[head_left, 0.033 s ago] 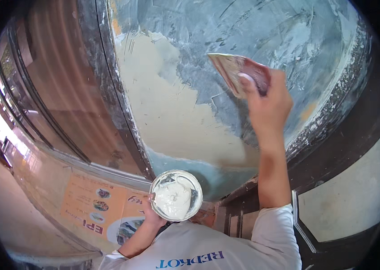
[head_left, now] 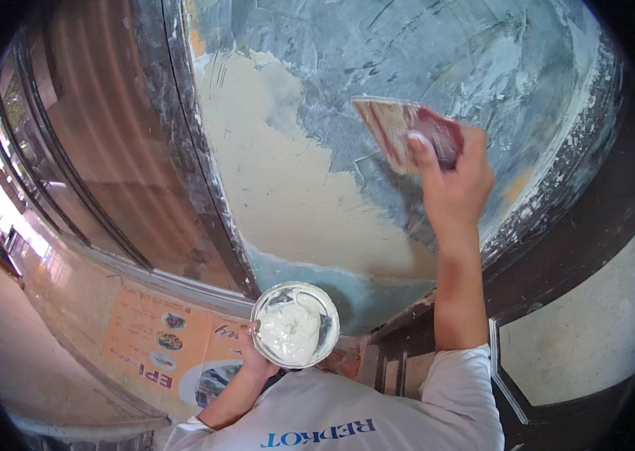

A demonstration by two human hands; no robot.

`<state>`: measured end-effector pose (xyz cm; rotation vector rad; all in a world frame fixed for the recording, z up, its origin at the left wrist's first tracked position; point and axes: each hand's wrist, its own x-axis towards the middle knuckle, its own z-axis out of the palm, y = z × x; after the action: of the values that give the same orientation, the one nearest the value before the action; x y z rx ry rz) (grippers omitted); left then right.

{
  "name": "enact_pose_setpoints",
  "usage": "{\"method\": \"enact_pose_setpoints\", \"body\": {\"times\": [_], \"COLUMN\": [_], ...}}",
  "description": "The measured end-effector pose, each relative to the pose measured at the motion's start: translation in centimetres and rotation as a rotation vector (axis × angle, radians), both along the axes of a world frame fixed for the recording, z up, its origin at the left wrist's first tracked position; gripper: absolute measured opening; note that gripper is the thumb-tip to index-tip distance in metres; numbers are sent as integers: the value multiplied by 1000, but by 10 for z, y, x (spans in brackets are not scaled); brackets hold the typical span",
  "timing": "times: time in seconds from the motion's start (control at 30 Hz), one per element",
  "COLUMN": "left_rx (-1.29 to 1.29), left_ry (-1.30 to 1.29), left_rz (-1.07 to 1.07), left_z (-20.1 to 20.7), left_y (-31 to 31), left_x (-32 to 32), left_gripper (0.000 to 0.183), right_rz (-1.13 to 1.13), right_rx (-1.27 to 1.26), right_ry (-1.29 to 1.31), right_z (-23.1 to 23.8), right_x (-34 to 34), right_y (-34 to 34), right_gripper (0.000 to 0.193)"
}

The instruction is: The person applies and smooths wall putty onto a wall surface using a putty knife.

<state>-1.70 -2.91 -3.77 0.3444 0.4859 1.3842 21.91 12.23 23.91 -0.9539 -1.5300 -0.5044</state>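
Spreader (head_left: 389,128) in the right hand (head_left: 459,177), before the blue-grey wall (head_left: 423,45), contact unclear; the fingers are closed on its red end, apparently to free the long edge. That forearm reaches straight up. The left hand (head_left: 257,359), held low, grips a bowl (head_left: 328,329) of white paste (head_left: 287,327), thumb at the rim, probably for levelness.

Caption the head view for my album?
Left hand holds a bowl of white paste, right hand a scraper, before a patchy surface.
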Motion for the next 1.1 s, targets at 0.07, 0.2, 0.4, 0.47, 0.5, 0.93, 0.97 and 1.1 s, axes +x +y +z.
{"method": "enact_pose_setpoints", "body": {"times": [0.07,0.2,0.4,0.47,0.5,0.93,0.97,1.1], "left_rx": [-35,-57,53,4,28,115,115,111], "left_ry": [2,130,101,132,147,243,208,212], "left_rz": [46,135,129,102,97,152,131,171], "left_z": [3,25,37,40,40,46,49,50], "left_y": [-3,5,18,19,21,29,28,33], "left_x": [1,10,18,19,20,9,5,-14], "left_gripper": [77,82,79,79,79,76,75,76], "right_rz": [232,558,852,894,922,750,735,749], "right_rx": [-187,-642,-1272,-1197,-1202,-1206,-1168,-1088], "right_ry": [150,414,715,647,602,-53,-32,20], "right_z": [-29,-128,-172,-175,-169,-99,-96,-88], "right_x": [12,44,57,61,65,21,19,9], "right_y": [-9,-1,-30,-32,-33,-32,-32,-45], "right_gripper": [29,24,23,24,25,35,35,33]}}
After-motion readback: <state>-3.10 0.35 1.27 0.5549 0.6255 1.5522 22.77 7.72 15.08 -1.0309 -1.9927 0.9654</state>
